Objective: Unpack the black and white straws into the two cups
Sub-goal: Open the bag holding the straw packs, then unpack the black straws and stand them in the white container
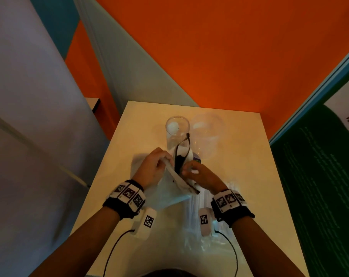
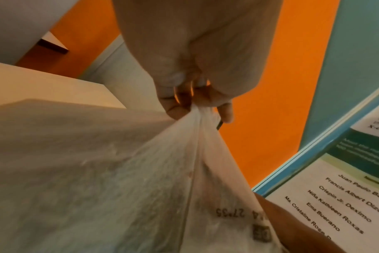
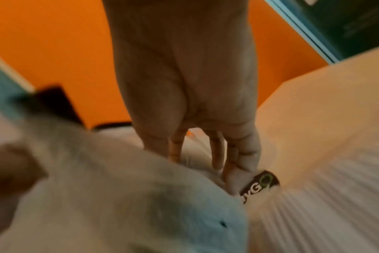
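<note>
- The left hand (image 1: 152,166) is pinching the gathered top edge of a thin translucent plastic packet (image 1: 170,193), which it is holding up just above the white table (image 1: 249,176), in front of the cups; the left wrist view is showing the film bunched tight between thumb and fingertips (image 2: 177,111).
- The right hand (image 1: 197,173) is gripping the other side of the packet mouth, its fingers curling round a strip with a dark printed label (image 3: 259,185).
- Black straws (image 1: 181,154) are poking out of the packet between the two hands, their tips reaching up against the near cup.
- A second clear pack of white straws (image 1: 195,200) is lying flat on the table, just under the right wrist.
- The film is looking soft, light and slippery, so a pinch close to the seam should be giving the best purchase; pulling from the loose middle would likely only be stretching it.
- The straws themselves are probably light and easily bent or scattered, so taking them as a bundle near the middle seems wise.
- The narrow clear plastic cup (image 1: 177,132) is standing upright and appears to be holding no straws yet.
- The wider clear cup (image 1: 208,134) is standing just beside it on the right, also apparently empty; both are light enough to tip if bumped.
</note>
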Available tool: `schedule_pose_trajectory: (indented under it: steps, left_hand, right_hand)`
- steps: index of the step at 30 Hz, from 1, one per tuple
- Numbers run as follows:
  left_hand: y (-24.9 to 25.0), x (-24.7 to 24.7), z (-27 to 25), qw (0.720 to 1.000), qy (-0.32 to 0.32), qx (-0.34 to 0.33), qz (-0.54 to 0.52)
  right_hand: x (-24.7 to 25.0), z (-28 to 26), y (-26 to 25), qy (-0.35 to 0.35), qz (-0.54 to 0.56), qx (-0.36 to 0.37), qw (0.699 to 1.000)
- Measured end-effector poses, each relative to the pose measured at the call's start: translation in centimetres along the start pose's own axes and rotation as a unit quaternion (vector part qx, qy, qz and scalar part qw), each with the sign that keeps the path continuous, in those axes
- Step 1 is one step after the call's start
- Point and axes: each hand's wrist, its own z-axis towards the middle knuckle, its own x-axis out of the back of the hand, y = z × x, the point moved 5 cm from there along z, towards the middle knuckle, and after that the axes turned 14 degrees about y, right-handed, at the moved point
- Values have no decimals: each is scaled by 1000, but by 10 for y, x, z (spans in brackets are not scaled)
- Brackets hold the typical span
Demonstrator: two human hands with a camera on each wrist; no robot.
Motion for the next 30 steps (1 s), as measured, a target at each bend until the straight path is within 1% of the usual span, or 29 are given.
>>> schedule_pose_trajectory:
  steps: [1, 3, 5, 7, 8, 9, 10, 11, 12, 13, 14, 15, 17, 18, 20, 23, 25, 26, 27, 28, 29, 30]
  left_hand:
    - [-2, 1, 2, 1000, 18, 17, -15]
    - [-10, -7, 3, 998, 31, 57, -3]
    - [-21, -20, 2, 995, 15, 74, 66]
    - [-29, -28, -2, 990, -7, 58, 126]
    - [-32, -31, -4, 988, -25, 40, 146]
    - [-37, -32, -7, 985, -48, 23, 163]
    - [-41, -33, -10, 980, -74, 16, 183]
    - [-45, -32, -13, 973, -95, 14, 208]
    - [-48, -31, -14, 966, -105, 17, 236]
    - [-51, -30, -13, 958, -107, 21, 266]
    - [-51, -28, -10, 949, -105, 24, 297]
    - [-51, -26, -6, 940, -103, 29, 325]
    - [-45, -19, 6, 930, -86, 31, 356]
    - [-40, -12, 13, 929, -68, 24, 362]
    - [-25, 5, 27, 931, -10, -5, 365]
    - [-4, 35, 44, 930, 73, -45, 358]
    - [7, 51, 48, 935, 108, -58, 333]
    - [12, 57, 48, 938, 120, -66, 318]
    - [16, 62, 48, 941, 129, -75, 305]
    - [19, 65, 47, 944, 135, -82, 290]
    - [22, 67, 46, 947, 141, -87, 274]
    - [23, 68, 45, 951, 147, -89, 256]
  right_hand:
    - [0, 3, 2, 3, -39, 24, 999]
    - [-7, 4, 15, -3, -54, 28, 998]
    - [-15, 3, 33, -9, -26, -21, 999]
    - [-17, 3, 50, 2, -21, -52, 998]
    - [-13, 4, 58, 20, -46, -51, 997]
    - [-6, 5, 65, 47, -98, -44, 993]
    - [4, 5, 73, 74, -177, -44, 980]
    - [15, 4, 86, 92, -261, -67, 959]
    - [24, -1, 99, 91, -322, -106, 936]
    - [30, -6, 111, 76, -357, -142, 920]
    - [31, -10, 119, 56, -375, -162, 911]
    - [28, -14, 125, 43, -383, -167, 908]
    - [13, -18, 126, 36, -398, -149, 904]
    - [3, -18, 124, 30, -403, -135, 905]
    - [-23, -17, 120, 7, -403, -113, 908]
    - [-65, -15, 110, -60, -393, -79, 914]
    - [-87, -14, 101, -122, -373, -63, 918]
    - [-90, -12, 94, -134, -342, -54, 928]
    - [-86, -6, 84, -115, -304, -39, 945]
    - [-74, 4, 72, -66, -272, -19, 960]
    - [-56, 15, 60, -2, -254, -5, 967]
    - [-36, 26, 47, 61, -249, 0, 967]
